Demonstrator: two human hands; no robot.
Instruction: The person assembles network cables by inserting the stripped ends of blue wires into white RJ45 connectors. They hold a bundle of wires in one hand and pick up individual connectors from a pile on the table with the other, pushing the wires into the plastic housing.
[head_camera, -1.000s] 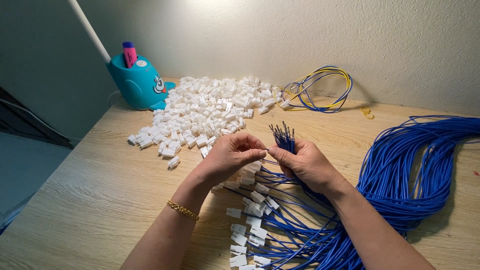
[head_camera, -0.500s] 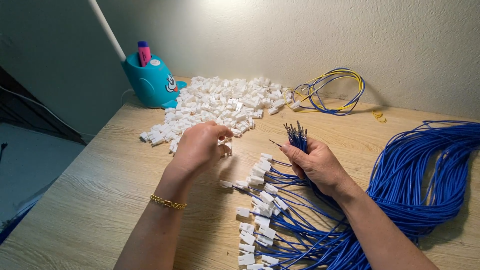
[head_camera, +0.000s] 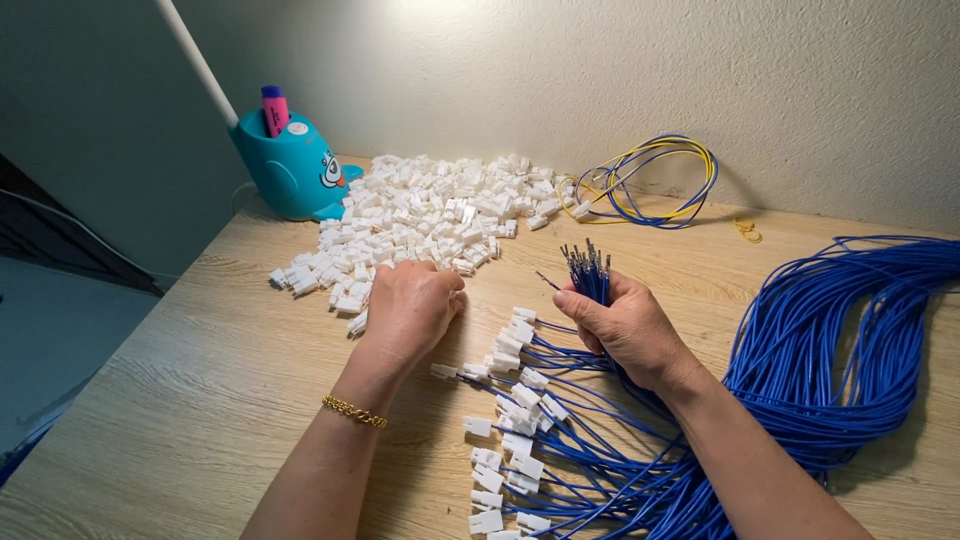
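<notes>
Lit desk against a plain wall

A pale wood-grain table meets a cream textured wall, brightest high above the fingers; a white lamp stem rises far beyond them to the left, where dark floor drops away.

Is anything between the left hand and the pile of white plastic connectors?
Nothing visible. The left hand rests at the near edge of the white connector pile, fingers curled down among the nearest pieces. The right hand holds blue wires off to the side.

Left hand curled, palm down, right hand fisted, thumb up
</notes>
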